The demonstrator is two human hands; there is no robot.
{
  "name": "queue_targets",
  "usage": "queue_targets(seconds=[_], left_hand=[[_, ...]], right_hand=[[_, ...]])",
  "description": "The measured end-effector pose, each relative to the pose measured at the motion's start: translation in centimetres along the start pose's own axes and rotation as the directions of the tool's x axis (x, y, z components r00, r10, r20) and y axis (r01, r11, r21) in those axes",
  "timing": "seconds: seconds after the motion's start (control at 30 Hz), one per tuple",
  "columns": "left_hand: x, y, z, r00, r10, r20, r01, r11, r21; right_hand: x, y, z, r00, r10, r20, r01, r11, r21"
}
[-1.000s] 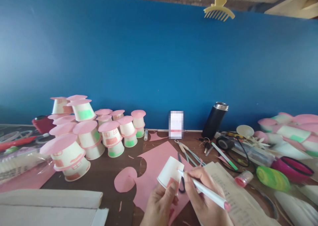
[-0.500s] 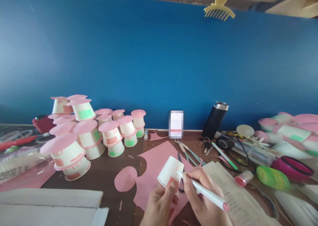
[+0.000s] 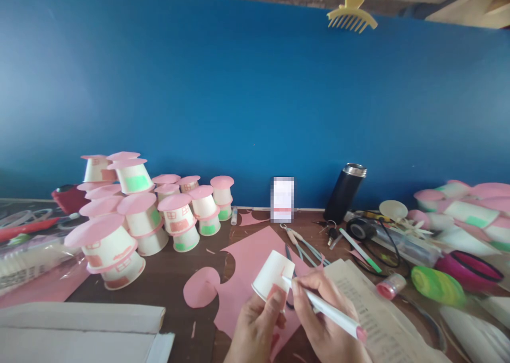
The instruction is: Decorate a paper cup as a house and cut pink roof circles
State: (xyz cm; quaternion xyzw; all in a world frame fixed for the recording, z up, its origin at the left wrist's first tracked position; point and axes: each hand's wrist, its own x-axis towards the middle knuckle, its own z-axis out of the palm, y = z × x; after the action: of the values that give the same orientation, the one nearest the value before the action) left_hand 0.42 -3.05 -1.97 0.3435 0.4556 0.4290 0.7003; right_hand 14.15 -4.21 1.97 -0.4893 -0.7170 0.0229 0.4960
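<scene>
A white paper cup, tilted on its side, is held by my left hand, whose thumb presses near a red coloured patch on its wall. My right hand grips a white marker with a pink end, its tip touching the cup beside a thin red line. Under both hands lies a pink paper sheet with round cut-outs. A cut pink paper disc sits left of the cup. Scissors are partly hidden behind the cup.
Stacked cups with pink paper tops stand at the left, and more lie at the far right. Pliers, a black flask, a green-tipped marker and a printed paper are around the right side. A cardboard piece lies front left.
The marker tip has shifted slightly down along the cup wall, and the red line there shows a bit longer. My left hand and the cup have hardly moved.
</scene>
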Motion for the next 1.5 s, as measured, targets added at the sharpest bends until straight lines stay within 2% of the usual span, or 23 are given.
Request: queue_targets(seconds=[0.33,0.57,0.73,0.9,1.17,1.5], left_hand=[[0.3,-0.4,-0.1,0.999,-0.035,-0.003,0.034,0.998,-0.048],[0.6,-0.2,-0.1,0.999,-0.039,0.023,0.045,0.948,-0.316],[0.8,0.0,0.1,0.994,-0.101,0.05,0.113,0.874,-0.473],[1.0,0.6,0.2,0.992,-0.109,0.055,0.12,0.779,-0.615],[0.3,1.9,0.2,0.974,-0.195,0.116,0.223,0.725,-0.652],[0.3,2.1,0.3,0.967,-0.221,0.129,0.251,0.726,-0.641]], right_hand=[[0.0,0.0,0.0,1.0,-0.008,0.004,0.008,1.0,0.017],[0.5,0.2,-0.3,0.989,-0.066,-0.133,0.075,0.995,0.06],[0.7,0.4,-0.3,0.99,-0.017,-0.139,0.033,0.993,0.113],[0.6,0.6,-0.3,0.991,0.034,-0.133,-0.019,0.994,0.11],[0.7,0.5,-0.2,0.991,0.036,-0.13,-0.026,0.996,0.08],[0.7,0.5,-0.1,0.991,0.023,-0.131,-0.013,0.997,0.08]])
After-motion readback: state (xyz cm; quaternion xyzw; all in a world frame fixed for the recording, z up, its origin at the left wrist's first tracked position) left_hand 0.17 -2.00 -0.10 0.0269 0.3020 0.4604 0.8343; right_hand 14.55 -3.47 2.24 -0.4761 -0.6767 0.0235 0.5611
